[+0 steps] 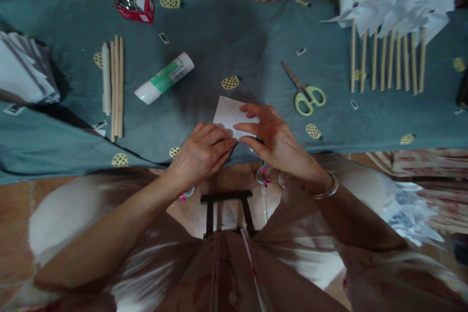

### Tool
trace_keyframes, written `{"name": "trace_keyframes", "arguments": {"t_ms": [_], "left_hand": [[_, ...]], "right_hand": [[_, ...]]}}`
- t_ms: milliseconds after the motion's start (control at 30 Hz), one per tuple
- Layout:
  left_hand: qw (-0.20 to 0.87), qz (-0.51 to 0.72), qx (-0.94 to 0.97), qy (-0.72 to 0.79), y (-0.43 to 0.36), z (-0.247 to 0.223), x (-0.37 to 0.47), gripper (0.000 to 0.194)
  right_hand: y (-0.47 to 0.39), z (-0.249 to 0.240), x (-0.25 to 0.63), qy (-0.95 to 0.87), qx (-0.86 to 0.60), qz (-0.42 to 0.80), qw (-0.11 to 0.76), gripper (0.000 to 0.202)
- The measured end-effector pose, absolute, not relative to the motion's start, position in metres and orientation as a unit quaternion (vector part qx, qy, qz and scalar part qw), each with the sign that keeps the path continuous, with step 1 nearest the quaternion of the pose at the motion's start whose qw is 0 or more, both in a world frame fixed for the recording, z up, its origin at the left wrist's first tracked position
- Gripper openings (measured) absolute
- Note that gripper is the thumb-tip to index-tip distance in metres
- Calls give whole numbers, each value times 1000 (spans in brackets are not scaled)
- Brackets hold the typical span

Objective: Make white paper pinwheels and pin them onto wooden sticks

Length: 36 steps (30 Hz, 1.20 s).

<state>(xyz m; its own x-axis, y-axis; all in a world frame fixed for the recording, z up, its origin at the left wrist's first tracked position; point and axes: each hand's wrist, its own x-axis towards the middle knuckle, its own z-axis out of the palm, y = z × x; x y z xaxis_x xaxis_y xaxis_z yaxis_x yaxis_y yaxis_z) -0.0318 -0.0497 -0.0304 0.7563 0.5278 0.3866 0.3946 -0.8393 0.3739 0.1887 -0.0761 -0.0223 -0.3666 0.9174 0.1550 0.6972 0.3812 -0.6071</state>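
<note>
A small white sheet of paper (228, 110) lies near the front edge of the cloth-covered table, under both hands. My left hand (203, 150) is closed on the paper's near left edge, its fingertips pressed together there. Over the right part of the paper, my right hand (274, 139) has its fingers spread, thumb and fingertips resting on or just above the sheet. A pair of scissors with light green handles (306, 98) lies to the right of the paper. To its left is a white and green glue stick (164, 78).
Several wooden sticks (117, 90) lie at left beside a stack of white paper (25, 70). A red box (137, 9) of metal pieces stands at the back. Paper pinwheels on sticks (395, 7) lie back right; more paper pinwheels (415, 212) are low on the right.
</note>
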Motion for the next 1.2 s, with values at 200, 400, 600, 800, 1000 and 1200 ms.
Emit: {"name": "trace_keyframes", "arguments": {"t_ms": [200, 400, 600, 800, 1000, 1200], "left_hand": [[149, 235, 927, 252, -49, -30, -32, 18], [157, 234, 923, 262, -50, -28, -30, 18], [119, 222, 929, 271, -51, -26, -28, 18], [70, 233, 934, 262, -50, -24, -26, 13], [36, 227, 940, 252, -50, -21, -26, 12], [16, 243, 932, 268, -43, -24, -32, 12]], "right_hand": [[-78, -19, 186, -798, -507, 230, 232, 24], [-84, -24, 172, -807, -505, 192, 239, 33], [-87, -38, 161, -791, -526, 178, 256, 30], [-86, -42, 162, -806, -518, 115, 263, 29], [-89, -36, 173, -783, -516, 183, 297, 37], [-79, -34, 187, -749, -560, 153, 319, 37]]}}
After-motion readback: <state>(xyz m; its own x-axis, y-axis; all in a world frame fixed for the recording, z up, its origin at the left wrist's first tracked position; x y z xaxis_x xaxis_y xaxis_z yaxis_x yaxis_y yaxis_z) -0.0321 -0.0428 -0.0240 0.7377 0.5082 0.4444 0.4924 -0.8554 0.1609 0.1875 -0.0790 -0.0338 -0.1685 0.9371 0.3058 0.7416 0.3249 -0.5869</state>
